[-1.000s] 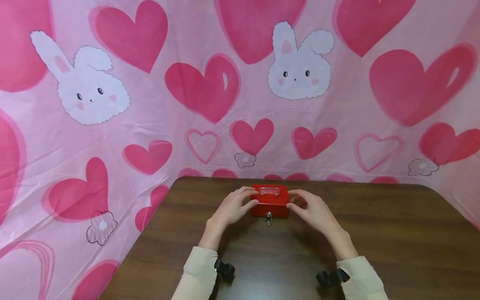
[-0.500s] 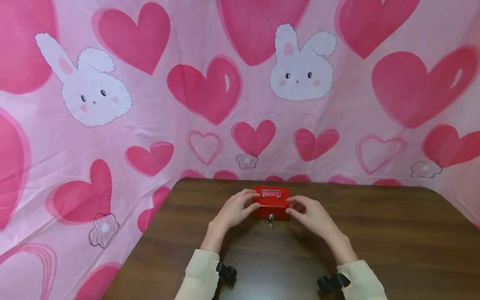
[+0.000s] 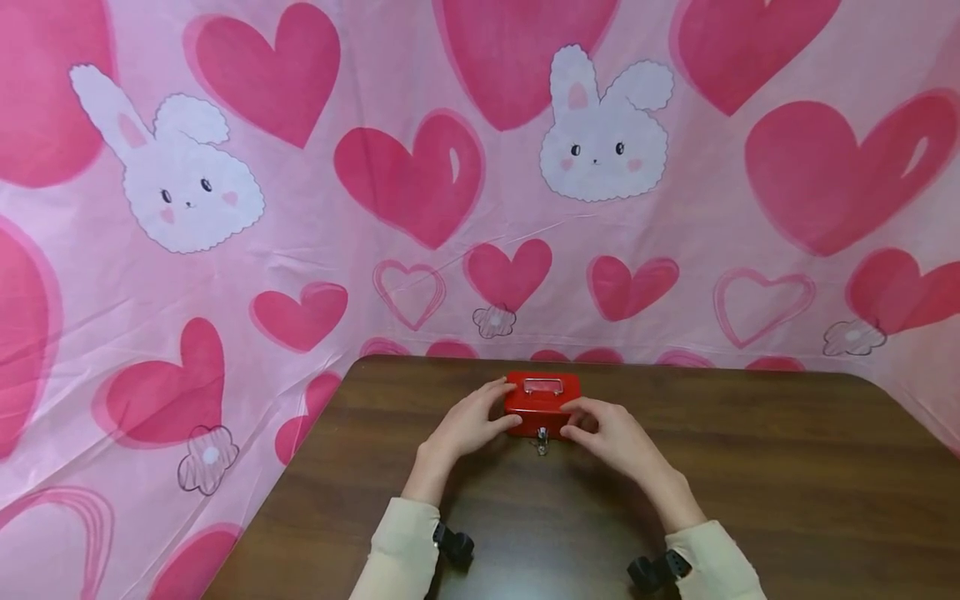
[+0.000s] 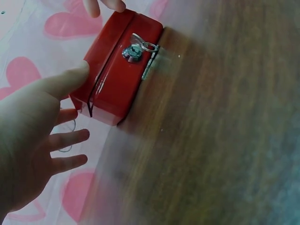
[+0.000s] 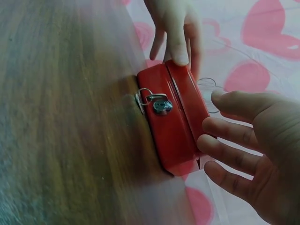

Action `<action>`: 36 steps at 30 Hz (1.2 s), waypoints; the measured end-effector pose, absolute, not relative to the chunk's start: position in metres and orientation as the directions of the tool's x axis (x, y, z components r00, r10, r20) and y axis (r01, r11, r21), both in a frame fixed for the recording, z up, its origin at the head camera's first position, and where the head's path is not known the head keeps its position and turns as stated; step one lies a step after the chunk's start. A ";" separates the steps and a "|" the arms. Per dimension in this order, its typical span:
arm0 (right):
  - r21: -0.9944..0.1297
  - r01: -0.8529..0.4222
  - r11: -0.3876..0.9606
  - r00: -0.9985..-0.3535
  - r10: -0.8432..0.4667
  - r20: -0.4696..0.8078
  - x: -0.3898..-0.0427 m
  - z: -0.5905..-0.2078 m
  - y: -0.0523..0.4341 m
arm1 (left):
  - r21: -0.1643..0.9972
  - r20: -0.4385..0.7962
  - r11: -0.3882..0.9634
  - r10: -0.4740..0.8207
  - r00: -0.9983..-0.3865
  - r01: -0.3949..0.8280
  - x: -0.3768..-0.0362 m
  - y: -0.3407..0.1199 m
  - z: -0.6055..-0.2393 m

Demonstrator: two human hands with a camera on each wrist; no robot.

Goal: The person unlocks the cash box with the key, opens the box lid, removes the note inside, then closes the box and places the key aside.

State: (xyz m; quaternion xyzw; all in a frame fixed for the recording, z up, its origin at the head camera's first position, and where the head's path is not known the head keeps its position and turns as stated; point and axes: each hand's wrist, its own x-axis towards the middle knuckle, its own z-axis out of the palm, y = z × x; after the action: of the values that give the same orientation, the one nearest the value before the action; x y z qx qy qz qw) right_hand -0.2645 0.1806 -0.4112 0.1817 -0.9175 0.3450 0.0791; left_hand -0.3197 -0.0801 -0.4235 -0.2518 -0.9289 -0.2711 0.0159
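On the far left hangs a thin, glossy pink cloth (image 3: 315,250), creased in places and printed with red hearts and fluffy white rabbit faces. In front of it stands a dark table (image 3: 750,467) with a streaked wood grain and rounded corners. The left hand (image 3: 468,421) lies against the left end of a small red box (image 3: 542,406) near the table's far edge, its thumb pressed to the front corner and its fingers fairly straight round the side; it cups the box rather than clamps it. The box is smooth painted metal with rounded edges, a wire handle (image 3: 542,385) lying flat on the lid, and a round silver lock on the front with a key (image 3: 541,440) and ring hanging from it. The right hand (image 3: 611,429) mirrors the left at the other end, fingers spread and loosely bent, fingertips touching the lid's edge. Cream sleeves (image 3: 401,546) cover both wrists.
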 end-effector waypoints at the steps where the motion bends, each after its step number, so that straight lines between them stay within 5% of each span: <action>1: -0.603 -0.389 0.697 -0.921 -0.282 0.268 -0.264 -0.412 0.180 | 0.503 0.158 0.726 0.455 -0.876 0.468 -0.320 -0.080 -0.424; 36: -0.647 -0.392 0.654 -0.919 -0.319 0.233 -0.271 -0.435 0.143 | 0.641 0.084 0.674 0.415 -0.906 0.368 -0.323 -0.078 -0.426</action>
State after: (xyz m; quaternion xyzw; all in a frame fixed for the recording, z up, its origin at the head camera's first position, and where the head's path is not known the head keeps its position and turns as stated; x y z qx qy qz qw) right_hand -0.2705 0.1428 -0.4347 0.1956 -0.9081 0.3670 0.0495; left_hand -0.3229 -0.0785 -0.4260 -0.2139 -0.9141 -0.3426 -0.0342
